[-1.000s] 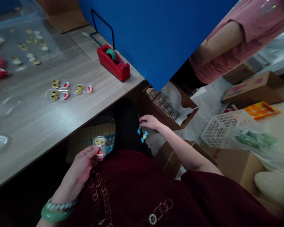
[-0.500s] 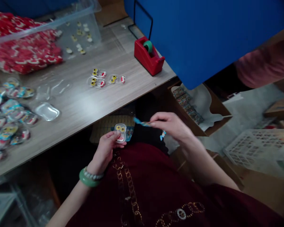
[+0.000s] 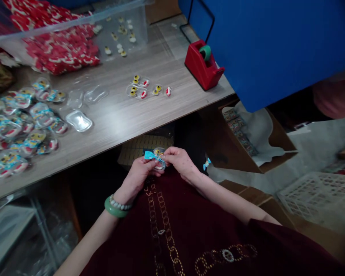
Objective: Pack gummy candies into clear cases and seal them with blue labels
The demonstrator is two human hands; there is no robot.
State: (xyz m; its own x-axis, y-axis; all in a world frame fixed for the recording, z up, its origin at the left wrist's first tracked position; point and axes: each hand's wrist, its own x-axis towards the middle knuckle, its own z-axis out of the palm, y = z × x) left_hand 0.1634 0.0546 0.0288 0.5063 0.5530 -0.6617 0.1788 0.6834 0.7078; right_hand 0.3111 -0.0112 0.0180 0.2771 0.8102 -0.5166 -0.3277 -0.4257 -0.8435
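Note:
Close to my body, my left hand (image 3: 138,174) is closed on a small clear plastic case (image 3: 161,166) with yellow eye pieces inside. A blue bow-shaped piece (image 3: 150,155) lies across the case, and my right hand (image 3: 179,161) pinches its right end. My left thumb is at the case's edge, near the bow. My fingers cover part of the case. On the table, several yellow eye pieces (image 3: 136,79) and red-and-white mouth pieces (image 3: 168,91) sit to the right of clear plastic shells (image 3: 79,120).
Filled cases (image 3: 43,115) are piled on the table's left side. Behind them, a clear bin (image 3: 138,32) holds red-and-white pieces. A red tape dispenser (image 3: 202,69) stands by a blue panel (image 3: 270,46). Below right are an open carton (image 3: 278,157) and a white crate (image 3: 310,195).
My right hand has moved left to the case, bringing the blue piece from beside it to lie across it. The view has shifted, so the table appears further right.

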